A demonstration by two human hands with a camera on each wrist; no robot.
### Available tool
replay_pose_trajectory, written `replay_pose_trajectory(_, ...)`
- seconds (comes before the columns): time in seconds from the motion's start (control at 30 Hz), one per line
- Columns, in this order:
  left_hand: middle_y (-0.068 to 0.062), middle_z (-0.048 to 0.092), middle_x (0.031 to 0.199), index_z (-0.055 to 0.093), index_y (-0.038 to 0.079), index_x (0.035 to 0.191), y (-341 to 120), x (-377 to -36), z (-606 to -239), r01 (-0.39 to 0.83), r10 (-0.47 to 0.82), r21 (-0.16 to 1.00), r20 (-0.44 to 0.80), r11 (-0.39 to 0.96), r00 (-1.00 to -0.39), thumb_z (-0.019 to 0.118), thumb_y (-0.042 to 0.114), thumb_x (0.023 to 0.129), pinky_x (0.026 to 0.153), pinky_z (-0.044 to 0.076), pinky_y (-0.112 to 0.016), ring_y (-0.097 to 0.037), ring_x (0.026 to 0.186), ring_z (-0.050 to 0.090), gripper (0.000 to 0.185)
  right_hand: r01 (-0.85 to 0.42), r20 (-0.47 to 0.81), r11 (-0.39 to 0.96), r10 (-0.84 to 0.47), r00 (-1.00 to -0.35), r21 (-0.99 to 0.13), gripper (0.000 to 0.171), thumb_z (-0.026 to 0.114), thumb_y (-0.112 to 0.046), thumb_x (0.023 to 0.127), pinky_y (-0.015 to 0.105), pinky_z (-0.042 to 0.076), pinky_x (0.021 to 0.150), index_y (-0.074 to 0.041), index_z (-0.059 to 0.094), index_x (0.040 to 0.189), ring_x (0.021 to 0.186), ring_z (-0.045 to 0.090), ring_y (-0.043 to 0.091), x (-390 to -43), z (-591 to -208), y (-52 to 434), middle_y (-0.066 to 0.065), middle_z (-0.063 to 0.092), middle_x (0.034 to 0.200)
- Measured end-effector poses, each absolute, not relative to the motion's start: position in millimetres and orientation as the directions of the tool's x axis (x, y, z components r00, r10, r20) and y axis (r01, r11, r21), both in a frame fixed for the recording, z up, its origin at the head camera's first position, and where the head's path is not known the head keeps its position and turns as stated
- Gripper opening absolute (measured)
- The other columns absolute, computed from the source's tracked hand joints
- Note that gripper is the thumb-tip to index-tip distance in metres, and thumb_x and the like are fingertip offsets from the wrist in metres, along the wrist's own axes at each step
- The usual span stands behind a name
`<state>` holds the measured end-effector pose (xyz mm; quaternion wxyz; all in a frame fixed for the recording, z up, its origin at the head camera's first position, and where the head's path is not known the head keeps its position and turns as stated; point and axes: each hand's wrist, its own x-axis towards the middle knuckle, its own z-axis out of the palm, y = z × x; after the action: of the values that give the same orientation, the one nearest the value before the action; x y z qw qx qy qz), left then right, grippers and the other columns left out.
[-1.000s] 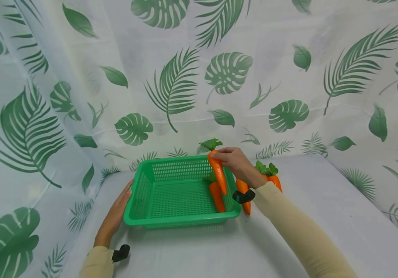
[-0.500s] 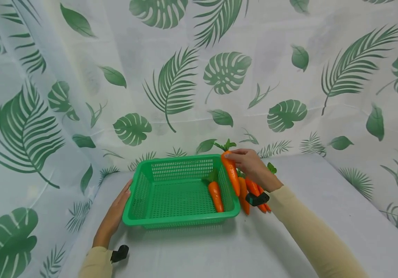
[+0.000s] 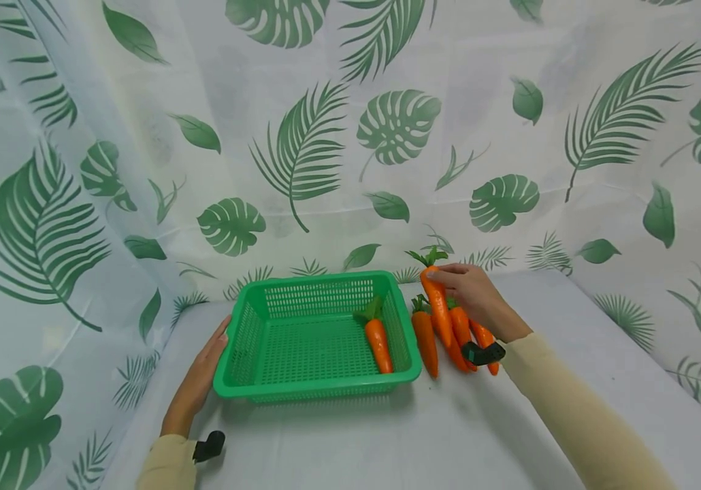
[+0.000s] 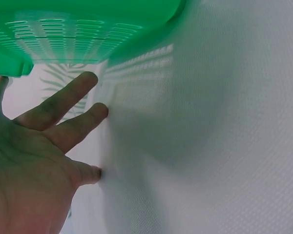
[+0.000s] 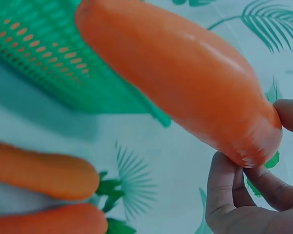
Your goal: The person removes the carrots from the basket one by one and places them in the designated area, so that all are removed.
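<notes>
A carrot is pinched at its leafy top by the right hand and hangs just right of the green basket, above the carrots on the table. The left hand, fingers straight, is rested against the basket's left wall. A transfer step is judged in hand; controlled lowering is called for next.

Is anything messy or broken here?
Nothing stands out. One carrot lies in the green basket, more carrots lie beside it, and the right hand holds another carrot by its top. Nothing looks broken or spilled.
</notes>
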<state>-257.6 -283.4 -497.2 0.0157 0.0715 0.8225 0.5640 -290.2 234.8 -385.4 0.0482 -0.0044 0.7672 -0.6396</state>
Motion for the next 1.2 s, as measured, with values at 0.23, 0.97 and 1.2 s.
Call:
replay_pose_trajectory(0.23, -0.008, 0.007, 0.179, 0.013, 0.021, 0.175, -284, -258, -497, 0.094, 0.134, 0.931, 0.050, 0.353, -0.990, 0.027, 0.047, 0.119, 0.127, 0.003, -0.067, -0.035, 0.164, 0.000, 0.063, 0.076, -0.086, 0.212, -0.040, -0.996, -0.974, 0.063, 0.067, -0.032, 0.109, 0.040, 0.045, 0.114, 0.011, 0.049, 0.151, 0.120, 0.058, 0.026, -287, -390, 253, 0.021, 0.055, 0.145)
replay_pose_trajectory(0.97, -0.007, 0.008, 0.179, 0.014, 0.023, 0.175, -285, -261, -499, 0.090, 0.126, 0.930, 0.048, 0.356, -0.991, 0.026, 0.049, 0.118, 0.127, 0.003, -0.067, -0.034, 0.164, 0.001, 0.063, 0.160, -0.153, 0.274, 0.047, -0.987, -0.948, 0.074, 0.060, -0.038, 0.111, 0.052, 0.037, 0.121, 0.013, 0.036, 0.159, 0.142, 0.046, 0.041, -281, -422, 318, 0.031, 0.039, 0.162)
replay_pose_trajectory(1.2, -0.008, 0.009, 0.179, 0.014, 0.023, 0.175, -284, -258, -500, 0.099, 0.132, 0.926, 0.054, 0.365, -0.990, 0.025, 0.048, 0.119, 0.126, 0.004, -0.068, -0.035, 0.164, 0.001, 0.062, 0.194, -0.173, 0.316, 0.093, -0.981, -0.929, 0.074, 0.060, -0.038, 0.111, 0.033, 0.054, 0.105, 0.015, 0.037, 0.157, 0.133, 0.053, 0.037, -280, -435, 342, 0.033, 0.043, 0.158)
